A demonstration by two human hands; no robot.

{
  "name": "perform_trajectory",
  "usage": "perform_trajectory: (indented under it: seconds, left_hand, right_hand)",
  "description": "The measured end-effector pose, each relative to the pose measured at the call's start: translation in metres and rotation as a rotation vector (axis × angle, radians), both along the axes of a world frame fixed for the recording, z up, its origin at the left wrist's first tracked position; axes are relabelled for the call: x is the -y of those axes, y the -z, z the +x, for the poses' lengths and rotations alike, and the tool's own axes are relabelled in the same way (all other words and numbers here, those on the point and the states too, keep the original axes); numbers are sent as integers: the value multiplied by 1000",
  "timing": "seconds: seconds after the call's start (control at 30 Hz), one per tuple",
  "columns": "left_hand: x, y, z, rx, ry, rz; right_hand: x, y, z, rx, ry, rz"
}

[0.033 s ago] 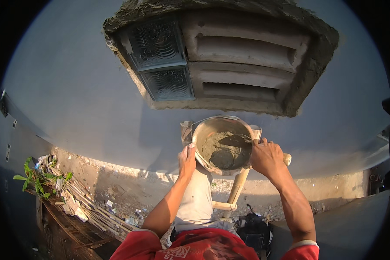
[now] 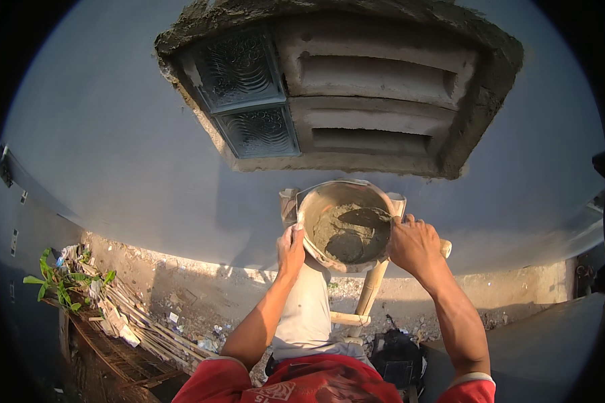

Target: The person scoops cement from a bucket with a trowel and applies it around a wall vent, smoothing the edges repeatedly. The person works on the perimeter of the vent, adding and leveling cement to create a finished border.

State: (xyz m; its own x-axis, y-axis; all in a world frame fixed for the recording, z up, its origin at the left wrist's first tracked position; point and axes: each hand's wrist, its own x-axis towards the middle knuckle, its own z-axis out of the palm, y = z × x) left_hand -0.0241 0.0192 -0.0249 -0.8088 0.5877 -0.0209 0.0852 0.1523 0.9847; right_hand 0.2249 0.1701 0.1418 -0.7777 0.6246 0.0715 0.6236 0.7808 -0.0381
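A round bucket (image 2: 312, 252) with wet grey mortar (image 2: 329, 235) in it stands against the wall in front of me, beside two upright bamboo poles. My left hand (image 2: 291, 250) grips the bucket's left rim, thumb up along the side. At the right rim, my right hand (image 2: 417, 243) is closed round the handle of a trowel, which the fingers hide. The trowel's dark blade (image 2: 364, 216) reaches left over the mortar, inside the bucket. A thin wire handle shows along the bucket's far-left edge.
Above the bucket, glass blocks (image 2: 259, 131) and slotted concrete vent blocks (image 2: 370, 111) sit in a mortar-edged wall opening. A bamboo frame (image 2: 372, 292) stands below, high over rubble-strewn ground. Bamboo strips (image 2: 144, 312) and a green plant (image 2: 60, 282) lie lower left; a black bag (image 2: 393, 356) is lower right.
The view has shifted very slightly. Both hands keep their places on the bucket and trowel.
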Motion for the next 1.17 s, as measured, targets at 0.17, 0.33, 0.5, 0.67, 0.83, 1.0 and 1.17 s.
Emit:
perform_trajectory:
  seconds: [0.17,0.33,0.5,0.67,0.83,1.0,1.17]
  left_hand:
    - [-1,2,-1,10,51,27]
    - [2,-4,-10,299,155,60]
    - [-2,-29,-2,390,105,-61]
    - [-1,-33,0,512,138,40]
    - [-8,-26,-16,599,159,75]
    - [-18,-2,-23,743,55,230]
    - [-41,11,-11,626,-54,190]
  right_hand:
    - [14,27,10,-134,107,-162]
    - [31,49,22,-333,171,-234]
    - [43,60,33,-491,214,-337]
    - [53,75,39,-623,285,-433]
    - [61,78,52,-726,311,-428]
    - [55,84,72,-751,295,-430]
    - [47,69,75,-633,303,-460]
